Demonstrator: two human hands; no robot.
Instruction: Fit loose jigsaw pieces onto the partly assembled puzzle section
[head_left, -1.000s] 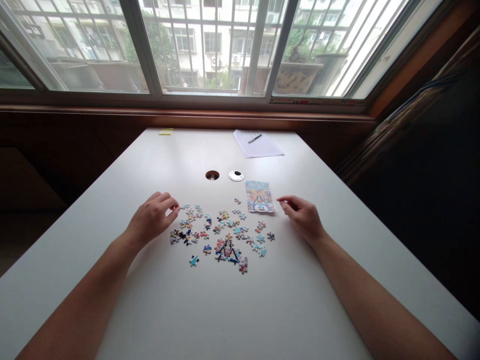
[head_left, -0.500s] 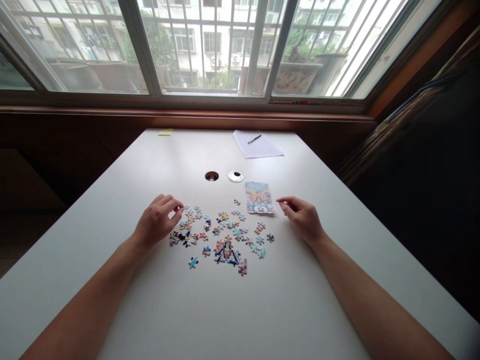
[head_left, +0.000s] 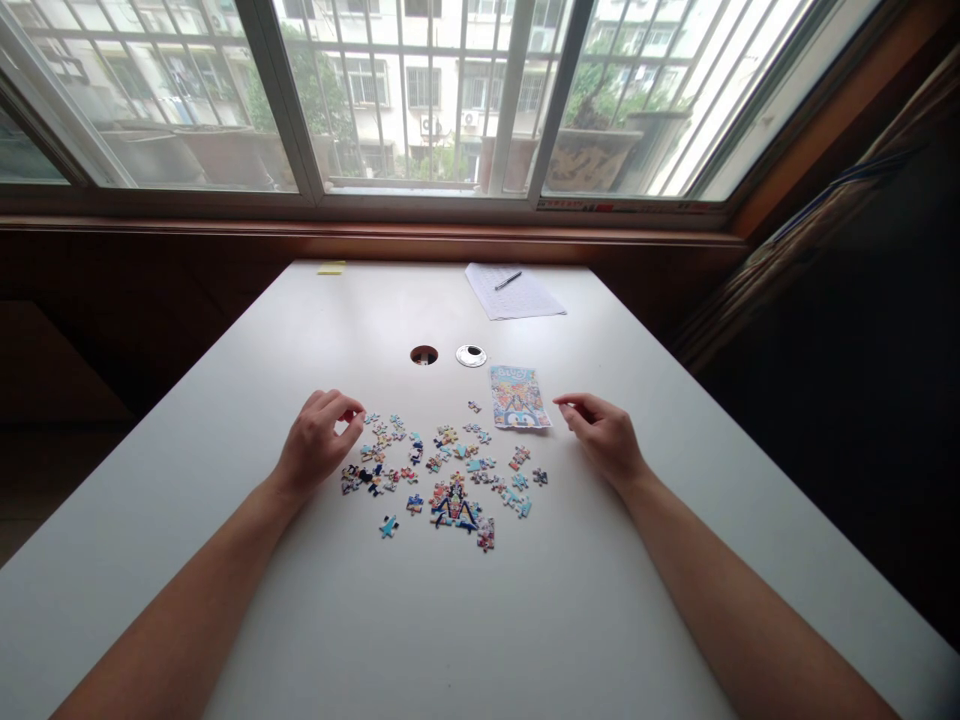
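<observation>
Indistinct puzzle piece [head_left: 372, 419] by left hand [head_left: 315, 438]

Seemingly a room in a home, its sides too dark to be sure: white counter [head_left: 360, 620] beneath the right hand [head_left: 606, 438], barred window [head_left: 420, 100] beyond it, curtain [head_left: 825, 205] to its right.

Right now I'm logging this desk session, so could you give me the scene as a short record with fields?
left hand: by scattered puzzle pieces; grip unclear
right hand: just right of the picture sheet; contact unclear
joined section: flat on the white table, between the forearms
far end: papers with pen on top; yellow slip
</observation>
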